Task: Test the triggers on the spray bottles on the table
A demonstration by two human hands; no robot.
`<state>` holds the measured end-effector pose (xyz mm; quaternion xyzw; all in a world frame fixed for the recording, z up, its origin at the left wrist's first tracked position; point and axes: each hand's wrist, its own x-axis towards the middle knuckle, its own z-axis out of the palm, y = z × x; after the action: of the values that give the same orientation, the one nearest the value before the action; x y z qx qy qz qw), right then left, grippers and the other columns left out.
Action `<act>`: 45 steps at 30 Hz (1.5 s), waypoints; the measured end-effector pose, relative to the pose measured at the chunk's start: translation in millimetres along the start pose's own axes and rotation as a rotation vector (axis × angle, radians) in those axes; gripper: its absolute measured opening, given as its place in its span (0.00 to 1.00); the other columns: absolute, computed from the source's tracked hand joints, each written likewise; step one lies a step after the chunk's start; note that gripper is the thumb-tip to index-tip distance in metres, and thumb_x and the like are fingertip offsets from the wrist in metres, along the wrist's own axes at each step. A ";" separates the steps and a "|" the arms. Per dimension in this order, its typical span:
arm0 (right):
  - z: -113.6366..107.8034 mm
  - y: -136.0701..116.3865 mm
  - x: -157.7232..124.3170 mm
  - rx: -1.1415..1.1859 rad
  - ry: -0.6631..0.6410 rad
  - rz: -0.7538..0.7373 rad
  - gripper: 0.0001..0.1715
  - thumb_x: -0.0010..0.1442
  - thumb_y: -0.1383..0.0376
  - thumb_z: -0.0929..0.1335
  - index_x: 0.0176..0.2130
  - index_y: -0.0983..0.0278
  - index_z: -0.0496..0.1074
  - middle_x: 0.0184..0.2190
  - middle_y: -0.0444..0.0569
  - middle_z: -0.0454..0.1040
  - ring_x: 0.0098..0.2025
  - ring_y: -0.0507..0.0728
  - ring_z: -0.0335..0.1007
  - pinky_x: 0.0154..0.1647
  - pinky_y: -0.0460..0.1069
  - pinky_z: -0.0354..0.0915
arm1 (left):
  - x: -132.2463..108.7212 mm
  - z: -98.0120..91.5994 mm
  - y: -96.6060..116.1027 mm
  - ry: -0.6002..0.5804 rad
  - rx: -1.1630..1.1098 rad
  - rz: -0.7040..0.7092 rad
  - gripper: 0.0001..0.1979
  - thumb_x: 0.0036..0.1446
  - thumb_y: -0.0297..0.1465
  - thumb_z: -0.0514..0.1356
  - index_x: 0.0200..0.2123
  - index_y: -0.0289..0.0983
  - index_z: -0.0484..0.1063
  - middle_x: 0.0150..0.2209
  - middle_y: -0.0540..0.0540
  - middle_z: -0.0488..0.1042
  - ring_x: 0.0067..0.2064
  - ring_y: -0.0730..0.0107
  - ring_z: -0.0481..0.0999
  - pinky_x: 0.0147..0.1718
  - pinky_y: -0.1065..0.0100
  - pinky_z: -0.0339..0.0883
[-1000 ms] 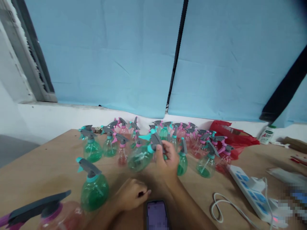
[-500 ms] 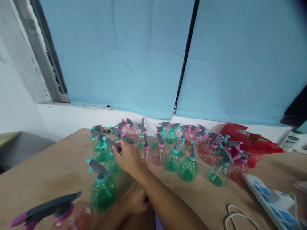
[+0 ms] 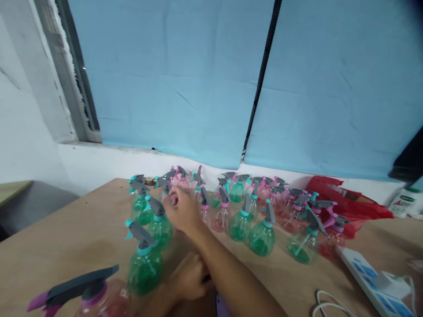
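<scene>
Spray bottles with grey trigger heads stand in rows on the wooden table. My right hand (image 3: 181,209) reaches among them with curled fingers, beside a green bottle (image 3: 160,231) with a turquoise collar; what its fingers hold is hidden. Lower down, my left hand (image 3: 191,277) is blurred and partly under my right forearm, its fingers curled and what they hold hidden. Left of it stands another green bottle (image 3: 145,268). A pink bottle (image 3: 105,301) with a purple nozzle is at the bottom left, cut off by the frame edge.
More green and pink bottles (image 3: 261,237) stand right of my hands. A red plastic bag (image 3: 357,211), a white container (image 3: 403,202), a power strip (image 3: 370,281) and a white cable (image 3: 330,304) are at the right. Blue curtains (image 3: 185,88) hang behind the table (image 3: 66,246).
My right hand has moved off the grey trigger of the green bottle and slightly to the right and up, its fingers more curled. The view has shifted slightly.
</scene>
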<state>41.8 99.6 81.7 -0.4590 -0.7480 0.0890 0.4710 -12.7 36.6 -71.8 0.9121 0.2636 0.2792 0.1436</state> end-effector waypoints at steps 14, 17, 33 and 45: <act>-22.1 18.1 14.4 -0.371 -0.122 -0.010 0.12 0.65 0.60 0.69 0.46 0.61 0.79 0.41 0.57 0.81 0.45 0.65 0.77 0.44 0.55 0.69 | 7.3 -10.0 11.3 -0.149 0.235 0.024 0.19 0.65 0.32 0.58 0.20 0.38 0.68 0.19 0.49 0.72 0.20 0.70 0.66 0.24 0.63 0.44; -46.6 20.7 10.9 -0.236 0.041 -0.038 0.11 0.64 0.61 0.69 0.45 0.59 0.80 0.39 0.53 0.80 0.44 0.62 0.75 0.44 0.53 0.68 | 7.5 -9.4 12.1 -0.149 0.241 0.022 0.21 0.67 0.32 0.57 0.19 0.38 0.66 0.19 0.49 0.72 0.20 0.72 0.64 0.24 0.62 0.41; -118.7 109.6 -88.8 0.317 0.429 -0.073 0.10 0.65 0.60 0.72 0.42 0.63 0.82 0.32 0.47 0.78 0.34 0.56 0.74 0.38 0.50 0.68 | 11.7 -11.8 5.4 -0.126 0.150 0.014 0.23 0.72 0.33 0.52 0.21 0.36 0.60 0.19 0.53 0.64 0.23 0.76 0.61 0.26 0.66 0.46; -96.1 137.7 -111.6 0.543 0.284 0.122 0.14 0.55 0.66 0.70 0.44 0.61 0.75 0.34 0.43 0.75 0.34 0.54 0.71 0.35 0.46 0.67 | 10.8 -12.4 2.9 -0.150 0.168 -0.042 0.24 0.73 0.37 0.51 0.22 0.36 0.59 0.19 0.53 0.64 0.23 0.76 0.62 0.27 0.65 0.46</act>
<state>215.5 62.3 -13.8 -0.3682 -0.5948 0.2485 0.6700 -11.1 41.7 -55.9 0.9335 0.2938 0.1841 0.0916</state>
